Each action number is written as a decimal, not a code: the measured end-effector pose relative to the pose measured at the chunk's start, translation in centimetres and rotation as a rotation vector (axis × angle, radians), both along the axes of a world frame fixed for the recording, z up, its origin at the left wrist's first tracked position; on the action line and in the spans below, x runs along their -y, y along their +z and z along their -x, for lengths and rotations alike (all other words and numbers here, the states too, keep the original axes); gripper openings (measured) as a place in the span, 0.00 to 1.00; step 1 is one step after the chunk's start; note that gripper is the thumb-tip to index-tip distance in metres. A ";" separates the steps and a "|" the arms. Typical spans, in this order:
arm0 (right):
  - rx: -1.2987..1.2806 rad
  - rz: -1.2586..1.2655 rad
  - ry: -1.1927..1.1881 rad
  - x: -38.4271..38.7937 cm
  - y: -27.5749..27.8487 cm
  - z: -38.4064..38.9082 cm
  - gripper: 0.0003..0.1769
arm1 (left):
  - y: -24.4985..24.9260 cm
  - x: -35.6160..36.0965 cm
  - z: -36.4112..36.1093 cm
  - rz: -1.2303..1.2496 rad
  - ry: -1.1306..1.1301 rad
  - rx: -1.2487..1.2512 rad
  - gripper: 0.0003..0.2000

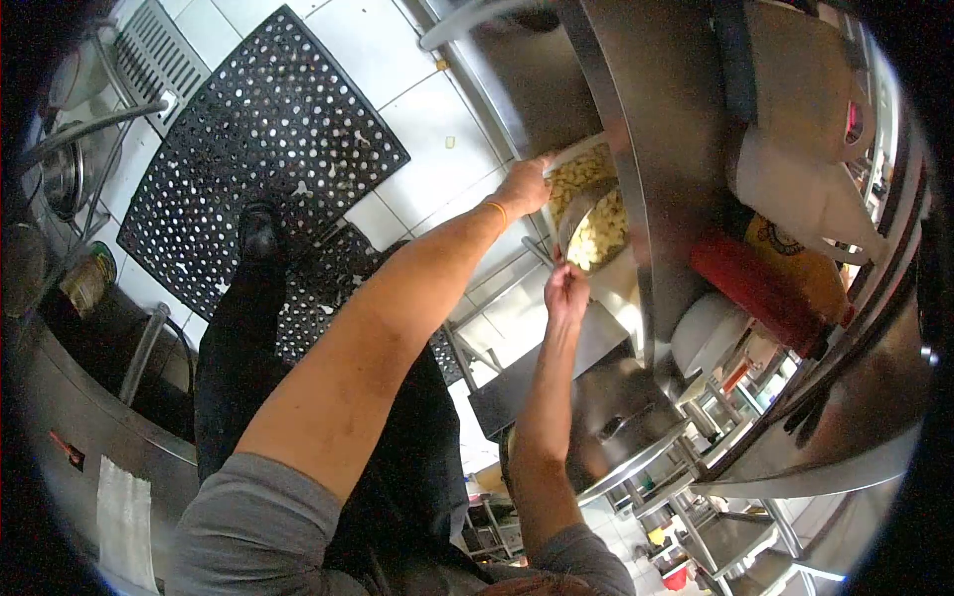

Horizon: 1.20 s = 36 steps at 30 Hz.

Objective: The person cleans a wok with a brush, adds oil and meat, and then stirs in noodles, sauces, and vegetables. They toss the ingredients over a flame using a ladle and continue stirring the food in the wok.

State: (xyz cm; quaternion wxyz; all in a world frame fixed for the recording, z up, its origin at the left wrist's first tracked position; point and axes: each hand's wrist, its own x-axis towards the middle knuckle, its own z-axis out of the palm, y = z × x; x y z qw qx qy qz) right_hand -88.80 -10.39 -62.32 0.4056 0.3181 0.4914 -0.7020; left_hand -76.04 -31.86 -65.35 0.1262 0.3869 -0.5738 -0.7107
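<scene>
Nearest: grey short sleeves [253,521] on both arms, black trousers [234,372] below. Right hand [566,290] closed on near edge of curved, shiny metal vessel [588,206], exact type unclear. Left hand [524,187], thin orange band [495,208] at wrist, gripping rim of whitish container [579,146]. Pale yellow chunks [576,174] in container, more chunks in metal vessel, which sits tilted among them. Container just beside broad stainless-steel counter [681,169]. Farther, left: black perforated rubber mat [268,129] on white floor tiles [412,129].
</scene>
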 end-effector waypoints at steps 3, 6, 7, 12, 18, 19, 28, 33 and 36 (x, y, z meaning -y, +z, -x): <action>-0.008 0.083 -0.132 2.2 -2.0 2.3 0.14 | -0.2 -1.8 -2.9 0.112 0.057 -0.040 0.30; 0.093 0.194 -0.263 2.8 -3.0 5.5 0.14 | -4.6 -5.2 -11.1 0.243 0.044 -0.080 0.28; 0.014 0.165 -0.243 3.0 -3.1 6.0 0.15 | -4.0 -5.5 -14.8 0.104 0.034 0.066 0.25; -0.146 -0.081 -0.132 2.6 -4.5 4.5 0.16 | -0.9 -7.2 -32.1 -0.104 0.022 0.554 0.21; -0.044 -0.354 0.052 2.5 5.2 -12.4 0.36 | 4.5 -9.9 -50.5 0.078 0.342 0.723 0.17; -0.051 -0.405 0.240 -0.1 4.6 -13.7 0.37 | 6.9 -10.3 -52.3 0.037 0.378 0.831 0.16; -0.155 -0.566 1.405 -4.3 16.7 -19.0 0.29 | 20.9 -32.1 -56.7 -0.185 0.545 0.887 0.16; -0.364 -0.507 1.636 0.8 19.7 -16.2 0.24 | 11.6 -50.0 -52.1 -0.192 0.713 0.766 0.15; -0.539 -0.510 1.802 4.0 17.8 -13.3 0.22 | 18.5 -48.8 -48.0 -0.587 1.320 0.397 0.15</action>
